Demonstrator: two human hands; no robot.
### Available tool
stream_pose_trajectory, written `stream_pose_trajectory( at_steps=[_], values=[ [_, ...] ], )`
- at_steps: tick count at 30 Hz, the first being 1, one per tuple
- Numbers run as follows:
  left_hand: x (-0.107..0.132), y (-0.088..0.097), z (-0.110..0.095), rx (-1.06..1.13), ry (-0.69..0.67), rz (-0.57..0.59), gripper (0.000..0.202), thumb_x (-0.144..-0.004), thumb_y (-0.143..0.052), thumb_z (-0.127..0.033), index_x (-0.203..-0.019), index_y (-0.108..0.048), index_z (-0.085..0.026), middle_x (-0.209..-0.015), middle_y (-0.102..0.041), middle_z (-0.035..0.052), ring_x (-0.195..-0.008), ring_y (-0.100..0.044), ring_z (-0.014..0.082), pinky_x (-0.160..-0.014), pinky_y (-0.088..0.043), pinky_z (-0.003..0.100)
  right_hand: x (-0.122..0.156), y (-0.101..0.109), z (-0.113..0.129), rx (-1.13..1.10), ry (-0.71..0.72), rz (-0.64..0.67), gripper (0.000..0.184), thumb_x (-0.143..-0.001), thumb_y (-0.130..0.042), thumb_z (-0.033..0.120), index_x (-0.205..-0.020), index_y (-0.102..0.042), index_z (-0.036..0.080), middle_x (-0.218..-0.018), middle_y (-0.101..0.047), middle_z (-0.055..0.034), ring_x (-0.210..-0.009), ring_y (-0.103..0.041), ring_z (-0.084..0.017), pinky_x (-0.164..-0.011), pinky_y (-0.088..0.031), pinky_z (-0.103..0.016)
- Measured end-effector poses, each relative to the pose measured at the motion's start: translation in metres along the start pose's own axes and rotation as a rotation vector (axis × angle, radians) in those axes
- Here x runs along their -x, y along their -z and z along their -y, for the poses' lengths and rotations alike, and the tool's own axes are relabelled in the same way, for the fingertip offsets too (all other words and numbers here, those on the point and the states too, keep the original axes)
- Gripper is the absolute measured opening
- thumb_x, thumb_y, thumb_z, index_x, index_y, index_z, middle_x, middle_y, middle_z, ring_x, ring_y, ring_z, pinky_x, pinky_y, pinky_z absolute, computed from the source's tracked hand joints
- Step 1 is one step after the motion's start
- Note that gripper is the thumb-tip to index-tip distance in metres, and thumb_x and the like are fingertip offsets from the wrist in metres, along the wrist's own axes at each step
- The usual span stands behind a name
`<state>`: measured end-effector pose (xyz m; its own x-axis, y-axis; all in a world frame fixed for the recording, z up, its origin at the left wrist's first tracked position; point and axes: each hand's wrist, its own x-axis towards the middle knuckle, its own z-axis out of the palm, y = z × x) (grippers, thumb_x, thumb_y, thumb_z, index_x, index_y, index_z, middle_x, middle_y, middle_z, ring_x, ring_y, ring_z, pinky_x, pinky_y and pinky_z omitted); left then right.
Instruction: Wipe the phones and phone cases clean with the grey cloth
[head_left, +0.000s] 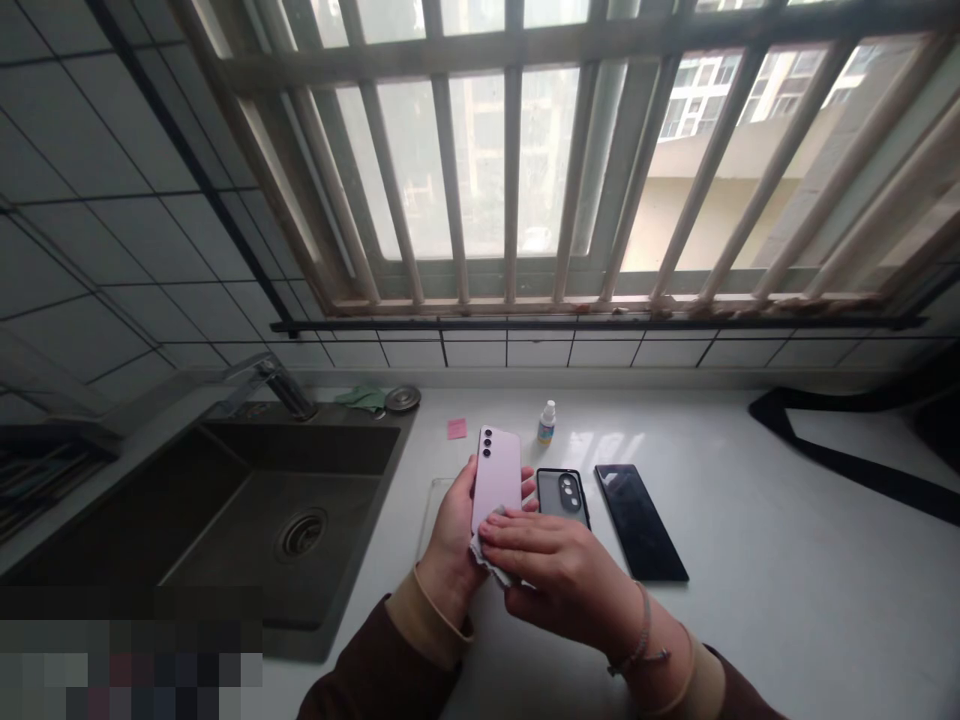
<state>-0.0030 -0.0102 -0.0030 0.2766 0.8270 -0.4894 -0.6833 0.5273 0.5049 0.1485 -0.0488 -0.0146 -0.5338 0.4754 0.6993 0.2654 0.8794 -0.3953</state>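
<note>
My left hand [452, 525] is wrapped round a pale pink smartphone [499, 468], its back with three camera lenses turned up. In my right hand [566, 565] a crumpled whitish cloth [491, 560] is pressed against the lower end of the phone's back. Behind my right hand lies a black-rimmed phone case [553, 492] with a camera cutout, partly hidden by the hand. A clear flat case [435, 500] lies on the counter, mostly covered by my left hand. Right of them rests a dark phone or small tablet [641, 522], screen up.
A small white-capped bottle [547, 424] and a pink paper square [457, 429] are on the white counter [810, 600]. At left is a dark sink [330, 590] with a faucet [281, 385], green cloth [364, 398] and round drain strainer [403, 399]. A black strap [847, 472] lies right.
</note>
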Motion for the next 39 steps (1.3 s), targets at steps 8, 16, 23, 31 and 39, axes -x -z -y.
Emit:
stream_pose_trajectory(
  at_steps=[8, 16, 23, 31, 39],
  values=[
    [0.001, -0.003, 0.000, 0.031, -0.046, 0.054, 0.050, -0.107, -0.049, -0.044, -0.133, -0.068, -0.006, -0.109, -0.079, 0.0203, -0.088, -0.078, 0.0282, -0.082, -0.064, 0.041, 0.001, 0.018, -0.012, -0.318, -0.729, -0.387, 0.029, -0.100, -0.062, 0.030, -0.116, -0.084, 0.019, -0.111, -0.084, -0.0092, -0.102, -0.081, -0.028, -0.091, -0.068, -0.039],
    [0.013, -0.004, 0.004, -0.120, 0.137, 0.259, 0.061, -0.106, -0.050, -0.052, -0.144, -0.063, -0.007, -0.123, -0.074, 0.0265, -0.093, -0.078, 0.0309, -0.074, -0.064, 0.038, 0.009, 0.031, -0.033, 0.147, -0.670, -0.558, 0.038, -0.106, -0.058, 0.033, -0.140, -0.073, 0.023, -0.140, -0.073, -0.0099, -0.132, -0.069, -0.032, -0.114, -0.056, -0.051],
    [0.007, -0.004, 0.007, -0.024, 0.048, 0.196, 0.049, -0.107, -0.052, -0.044, -0.140, -0.066, -0.010, -0.110, -0.079, 0.0175, -0.088, -0.078, 0.0276, -0.085, -0.064, 0.041, 0.005, 0.020, -0.030, 0.287, -0.339, -0.221, 0.047, -0.103, -0.053, 0.010, -0.147, -0.067, 0.024, -0.149, -0.066, -0.0105, -0.142, -0.061, -0.030, -0.122, -0.051, -0.053],
    [-0.005, -0.001, -0.001, 0.091, -0.092, 0.042, 0.057, -0.111, -0.038, -0.042, -0.128, -0.068, 0.004, -0.109, -0.078, 0.0248, -0.093, -0.078, 0.0282, -0.094, -0.061, 0.040, 0.003, 0.009, -0.013, 0.185, -0.096, -0.033, 0.042, -0.094, -0.062, 0.009, -0.133, -0.073, 0.019, -0.136, -0.075, -0.0089, -0.132, -0.069, -0.025, -0.120, -0.053, -0.047],
    [-0.002, 0.001, -0.009, 0.124, -0.168, -0.042, 0.054, -0.108, -0.046, -0.044, -0.134, -0.067, -0.002, -0.118, -0.077, 0.0241, -0.093, -0.078, 0.0275, -0.088, -0.064, 0.041, -0.003, 0.011, 0.005, 0.000, -0.118, -0.111, 0.044, -0.085, -0.062, 0.005, -0.122, -0.076, 0.025, -0.117, -0.083, -0.0041, -0.113, -0.079, -0.022, -0.104, -0.064, -0.035]
  ],
)
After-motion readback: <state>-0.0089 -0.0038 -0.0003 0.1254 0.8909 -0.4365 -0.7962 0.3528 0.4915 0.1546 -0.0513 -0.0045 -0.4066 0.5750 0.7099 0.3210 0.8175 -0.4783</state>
